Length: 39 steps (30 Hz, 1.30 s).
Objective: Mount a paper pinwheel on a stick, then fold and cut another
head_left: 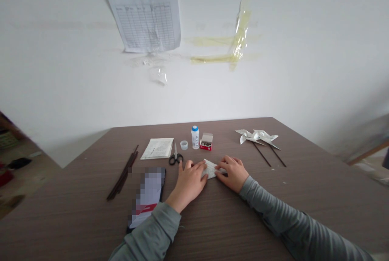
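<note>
A small folded white paper (211,169) lies flat on the brown wood-grain table (73,212), held between my left hand (190,182) and my right hand (232,173). The fingertips of both hands press on its two ends, hiding part of it. Black-handled scissors (175,155) lie just beyond my left hand, apart from it. Farther up the table stand a white glue bottle with a blue cap (195,137) and a small open box of pins (206,141).
Two white paper pinwheels on dark sticks (257,137) lie at the far right. A bundle of dark sticks (123,174), a stack of paper (158,148), a small clear lid (184,144) and a pixelated phone (147,198) lie to the left. The table's far edge meets a white wall.
</note>
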Available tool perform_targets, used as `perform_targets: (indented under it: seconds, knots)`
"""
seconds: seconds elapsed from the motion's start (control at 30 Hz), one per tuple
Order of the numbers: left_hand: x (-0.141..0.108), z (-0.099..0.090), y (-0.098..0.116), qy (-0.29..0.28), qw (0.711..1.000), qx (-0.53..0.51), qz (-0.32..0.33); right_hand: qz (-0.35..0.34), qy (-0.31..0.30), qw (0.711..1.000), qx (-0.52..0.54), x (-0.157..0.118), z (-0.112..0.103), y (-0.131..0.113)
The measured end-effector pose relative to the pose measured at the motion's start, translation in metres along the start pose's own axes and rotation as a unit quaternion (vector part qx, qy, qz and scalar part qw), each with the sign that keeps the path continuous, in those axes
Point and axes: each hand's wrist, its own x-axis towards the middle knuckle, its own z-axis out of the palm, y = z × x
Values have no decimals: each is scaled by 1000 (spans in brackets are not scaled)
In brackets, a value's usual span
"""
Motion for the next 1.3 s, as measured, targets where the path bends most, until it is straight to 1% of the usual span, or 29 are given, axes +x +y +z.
perform_targets:
  seconds: [0.13, 0.23, 0.37, 0.57, 0.7, 0.87, 1.0, 1.13, 1.3]
  knots:
    - [0, -2, 2, 1, 1000, -3, -14, 27, 26, 999, -19, -1, 1, -11]
    - [0, -5, 5, -19, 1000, 12, -19, 42, 3, 999, -22, -1, -4, -20]
    - [-1, -11, 9, -56, 997, 39, -26, 80, -32, 996, -26, 1, -12, -31]
    - [-1, -17, 13, -78, 995, 45, -37, 114, -45, 992, -7, 1, -17, -38]
    - [-1, -18, 12, -79, 995, 41, -41, 116, -42, 992, 7, 3, -20, -35]
    - [0, -19, 12, -98, 994, 29, -39, 124, -46, 991, 18, 3, -21, -30]
    - [0, -19, 11, -104, 994, 26, -38, 139, -59, 988, 27, 2, -24, -25]
    - [0, -19, 11, -98, 994, 26, -38, 156, -76, 985, 24, 3, -28, -18]
    - [-2, -21, 13, -95, 994, 34, -40, 170, -105, 980, 15, 7, -39, -3]
